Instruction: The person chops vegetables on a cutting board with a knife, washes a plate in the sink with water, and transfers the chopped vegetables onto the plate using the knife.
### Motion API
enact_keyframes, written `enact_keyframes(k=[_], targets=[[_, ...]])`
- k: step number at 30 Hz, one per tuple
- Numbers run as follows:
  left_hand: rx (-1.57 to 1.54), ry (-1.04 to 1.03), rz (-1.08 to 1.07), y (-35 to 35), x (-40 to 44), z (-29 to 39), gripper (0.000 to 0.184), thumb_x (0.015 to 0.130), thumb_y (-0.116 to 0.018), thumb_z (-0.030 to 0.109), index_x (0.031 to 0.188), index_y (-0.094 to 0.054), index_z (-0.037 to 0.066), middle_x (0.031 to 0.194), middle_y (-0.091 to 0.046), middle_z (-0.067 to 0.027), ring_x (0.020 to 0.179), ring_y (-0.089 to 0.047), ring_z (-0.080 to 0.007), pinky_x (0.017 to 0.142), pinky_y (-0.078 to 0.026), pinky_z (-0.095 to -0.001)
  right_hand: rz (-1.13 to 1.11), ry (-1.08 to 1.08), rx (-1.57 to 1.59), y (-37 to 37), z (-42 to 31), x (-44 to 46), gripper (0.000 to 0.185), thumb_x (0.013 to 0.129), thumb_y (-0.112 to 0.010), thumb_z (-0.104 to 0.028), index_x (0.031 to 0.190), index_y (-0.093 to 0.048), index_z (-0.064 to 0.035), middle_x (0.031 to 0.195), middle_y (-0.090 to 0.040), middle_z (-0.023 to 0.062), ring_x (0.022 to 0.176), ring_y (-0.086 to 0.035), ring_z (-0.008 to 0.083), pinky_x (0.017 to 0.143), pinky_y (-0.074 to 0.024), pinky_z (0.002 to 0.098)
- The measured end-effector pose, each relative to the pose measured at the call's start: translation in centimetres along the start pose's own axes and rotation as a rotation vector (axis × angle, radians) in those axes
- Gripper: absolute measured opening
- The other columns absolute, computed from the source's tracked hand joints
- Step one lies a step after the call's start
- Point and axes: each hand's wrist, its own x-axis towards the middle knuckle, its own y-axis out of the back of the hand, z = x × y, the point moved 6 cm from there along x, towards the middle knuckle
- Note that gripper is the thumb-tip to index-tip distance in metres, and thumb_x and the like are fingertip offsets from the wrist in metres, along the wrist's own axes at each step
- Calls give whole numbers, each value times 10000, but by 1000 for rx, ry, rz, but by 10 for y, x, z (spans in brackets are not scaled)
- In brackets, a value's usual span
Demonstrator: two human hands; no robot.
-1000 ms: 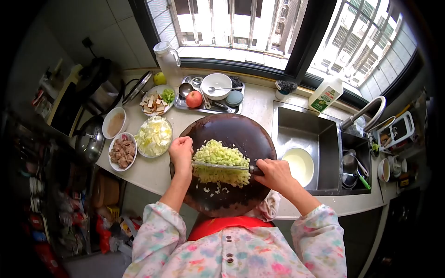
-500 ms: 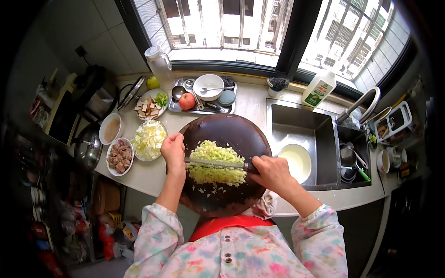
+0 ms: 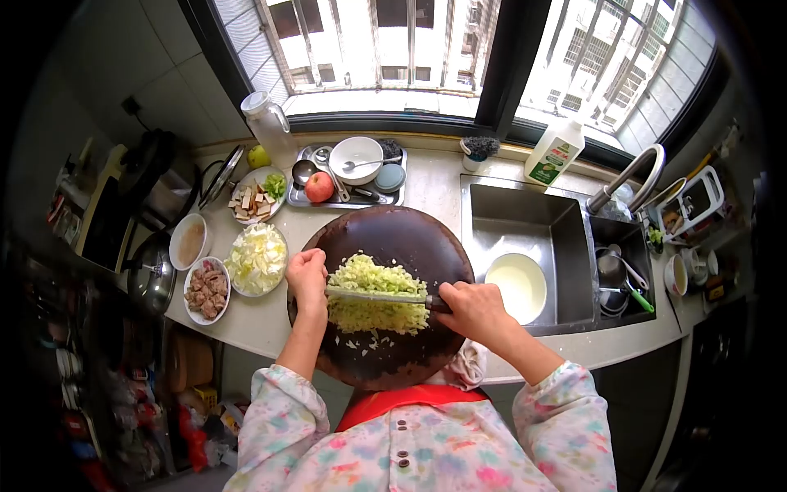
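My right hand (image 3: 475, 310) is wrapped round the dark handle of a kitchen knife (image 3: 377, 296). Its blade lies crosswise over a mound of finely chopped pale green vegetable (image 3: 373, 275), with bits on both sides of it. At the blade's far end is my left hand (image 3: 307, 280), closed with fingers curled against the tip; the exact grip is partly hidden. Beneath everything is a round dark chopping board (image 3: 410, 234), which overhangs the counter's front edge. Small scraps are scattered on the board near me.
On the left stand a plate of cut pale leaves (image 3: 257, 259), a bowl of meat chunks (image 3: 206, 291) and a plate of sliced brown-edged pieces (image 3: 250, 202). Behind the board is a metal tray (image 3: 303, 200) with an apple (image 3: 320, 187). A sink (image 3: 525, 205) holding a pale round basin (image 3: 516, 287) is at right.
The view has shifted slightly, so the board and counter items appear a little further left. Both hands keep their hold on the knife, and its blade still lies across the chopped vegetable.
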Motion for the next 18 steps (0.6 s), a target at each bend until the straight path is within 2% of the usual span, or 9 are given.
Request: enact_keyframes(k=[2,3,6,7,10,11,14,15,18], targets=[[22,31,25,8,2,-24,81,802,-611,56,837,-586,-13,616,-529,6,507,-459,-66,470,-361,-209,-16,-26,-24,-9,-4,-5,294,683,-714,-288,792,-524,-92,686,-595,81,622,-622,271,519,-482,386],[94,-66,48,6,-5,-16,80,799,-610,56,837,-586,-10,623,-542,0,513,-474,-69,469,-363,-207,8,-15,-17,-18,0,-9,286,682,-713,-282,783,-524,-91,679,-593,82,617,-623,268,508,-482,384],[114,-138,-16,-1,-2,-17,82,799,-611,65,832,-583,-5,622,-551,-8,506,-477,-71,464,-359,-205,22,-3,44,-28,11,-10,291,679,-711,-289,788,-527,-91,694,-600,87,631,-623,278,530,-485,395],[106,-12,-46,-2,3,-18,81,799,-610,67,840,-588,0,635,-555,-10,489,-469,-69,457,-358,-204,-20,-15,63,-26,16,-7,291,685,-701,-294,802,-531,-90,719,-613,91,647,-621,292,555,-488,403],[-180,165,-105,-1,10,-8,72,803,-603,71,846,-594,13,652,-562,-12,493,-474,-62,457,-364,-203,-29,-84,94,-9,16,-11,291,685,-693,-298,812,-537,-88,737,-617,92,669,-621,302,576,-487,415],[-127,140,-71,1,13,-6,121,820,-581,81,916,-609,13,681,-583,-27,527,-494,-58,474,-372,-193,-17,-136,137,-4,19,-15,282,699,-684,-316,795,-547,-89,706,-619,96,679,-621,305,573,-479,421],[129,-41,-177,-13,23,-13,172,822,-583,119,943,-642,11,703,-608,-32,553,-516,-93,515,-414,-217,-29,-360,225,-3,34,-29,299,711,-679,-361,777,-559,-95,667,-620,100,687,-622,306,573,-466,430],[338,-218,-219,-19,34,-28,237,801,-597,125,997,-647,2,757,-634,-34,614,-543,-88,539,-427,-215,-31,-431,321,-5,41,-34,326,725,-672,-408,810,-591,-104,667,-633,113,687,-623,322,586,-467,423],[699,-656,-223,-51,20,-32,193,770,-637,182,865,-693,23,804,-654,-82,686,-577,-220,677,-472,-313,-25,-581,434,-13,52,-47,350,733,-671,-431,874,-619,-116,697,-643,124,686,-626,338,609,-476,418]])
